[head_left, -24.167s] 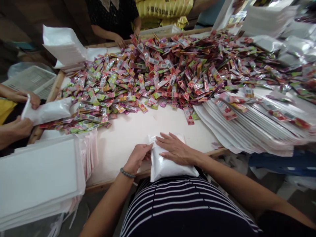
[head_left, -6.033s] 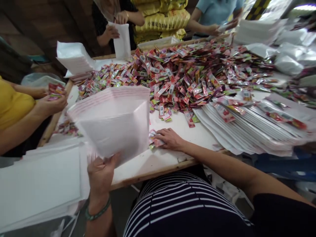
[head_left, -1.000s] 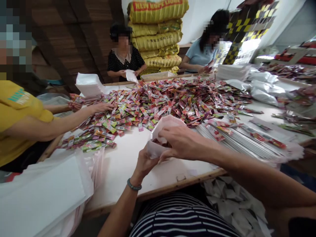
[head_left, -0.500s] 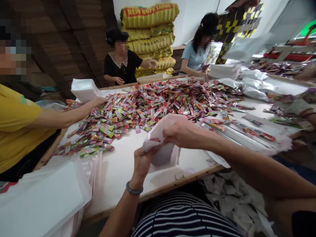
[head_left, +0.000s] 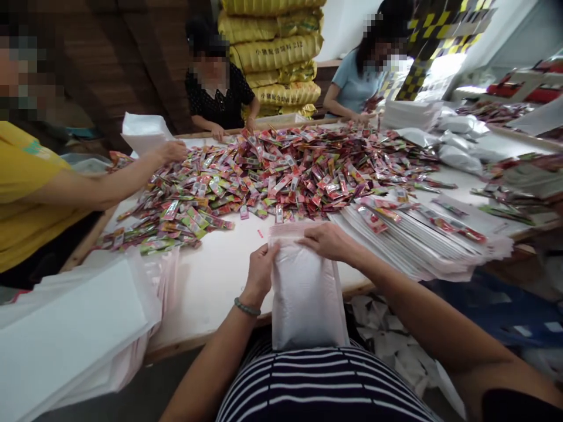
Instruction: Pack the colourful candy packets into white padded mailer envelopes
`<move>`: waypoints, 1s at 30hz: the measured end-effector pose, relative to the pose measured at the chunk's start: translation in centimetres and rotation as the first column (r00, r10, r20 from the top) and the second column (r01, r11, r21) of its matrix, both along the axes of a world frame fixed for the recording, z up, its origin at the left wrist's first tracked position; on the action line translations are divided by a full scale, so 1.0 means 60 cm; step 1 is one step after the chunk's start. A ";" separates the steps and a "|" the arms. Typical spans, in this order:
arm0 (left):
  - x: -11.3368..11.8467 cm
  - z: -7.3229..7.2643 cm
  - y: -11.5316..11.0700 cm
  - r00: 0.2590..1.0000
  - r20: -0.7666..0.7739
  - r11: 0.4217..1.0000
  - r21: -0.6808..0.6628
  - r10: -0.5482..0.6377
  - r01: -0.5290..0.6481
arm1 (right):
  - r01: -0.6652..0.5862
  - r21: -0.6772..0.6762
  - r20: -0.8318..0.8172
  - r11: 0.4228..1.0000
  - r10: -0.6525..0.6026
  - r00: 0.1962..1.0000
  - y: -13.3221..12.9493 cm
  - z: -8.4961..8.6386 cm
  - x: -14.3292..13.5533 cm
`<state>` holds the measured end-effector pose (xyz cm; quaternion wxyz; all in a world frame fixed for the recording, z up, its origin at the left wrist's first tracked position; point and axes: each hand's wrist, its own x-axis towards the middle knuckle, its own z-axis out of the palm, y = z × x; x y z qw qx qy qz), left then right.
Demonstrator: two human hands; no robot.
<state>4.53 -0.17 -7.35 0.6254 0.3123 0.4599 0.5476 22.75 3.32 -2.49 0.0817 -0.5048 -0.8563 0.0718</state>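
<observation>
A white padded mailer bag (head_left: 308,293) hangs between my hands, its top edge toward the table and its lower end against my striped shirt. My left hand (head_left: 260,266) pinches its upper left corner, thumb on the near face. Along the top right edge, my right hand (head_left: 328,241) grips the flap with bent fingers. The bag looks filled out, but its contents are hidden. Just beyond it spreads a large heap of small colourful packets (head_left: 281,176). A small red strip (head_left: 260,233) lies on the white table top (head_left: 215,287) near my left hand.
Stacked white mailers (head_left: 74,334) lie at the left front. Another fanned stack (head_left: 409,240), with packets on top, is at the right. Silvery filled bags (head_left: 460,146) sit farther back. A person's arm (head_left: 118,176) reaches in from the left; two people work across the table. White scraps (head_left: 396,346) lie below.
The mailer has come down and toward me, from tilted over the table to hanging upright at its edge. Both hands still grip its top. Across the table, a person's outstretched arm has lowered.
</observation>
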 end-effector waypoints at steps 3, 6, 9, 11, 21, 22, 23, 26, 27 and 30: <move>0.008 0.003 0.007 0.998 -0.056 0.999 0.043 0.025 -0.022 | 0.070 0.088 0.031 0.994 -0.073 0.997 -0.005 0.013 -0.018; 0.011 0.006 0.008 0.992 -0.128 0.988 0.152 0.021 -0.002 | -0.070 0.236 0.015 0.969 0.068 0.998 -0.002 0.016 -0.056; 0.009 0.009 0.007 0.984 -0.180 0.974 0.224 0.009 0.032 | -0.137 0.287 -0.039 0.948 0.154 0.987 0.018 0.007 -0.076; 0.006 0.009 0.006 0.988 -0.148 0.974 0.218 -0.036 0.068 | -0.003 0.305 -0.221 0.952 0.073 0.973 0.032 0.002 -0.065; 0.020 0.023 0.008 0.977 -0.205 0.963 0.250 -0.053 0.104 | -0.171 0.375 -0.150 0.911 0.242 0.959 0.014 -0.004 -0.046; 0.021 0.024 0.008 0.976 -0.209 0.963 0.245 -0.064 0.115 | -0.129 0.357 -0.190 0.925 0.207 0.960 0.018 -0.007 -0.055; 0.020 0.025 0.007 0.976 -0.199 0.964 0.232 -0.082 0.128 | -0.053 0.338 -0.290 0.940 0.157 0.944 0.023 -0.008 -0.060; 0.017 0.026 0.006 0.984 -0.147 0.975 0.180 -0.102 0.128 | 0.246 0.158 -0.767 0.956 -0.038 0.641 0.038 0.009 -0.033; 0.016 0.026 0.005 0.987 -0.133 0.981 0.160 -0.089 0.110 | 0.302 0.068 -0.883 0.951 -0.083 0.463 0.038 0.020 -0.007; 0.012 0.025 0.007 0.995 -0.098 0.994 0.100 -0.036 0.045 | 0.333 -0.083 -0.985 0.939 -0.127 0.113 -0.001 0.044 0.106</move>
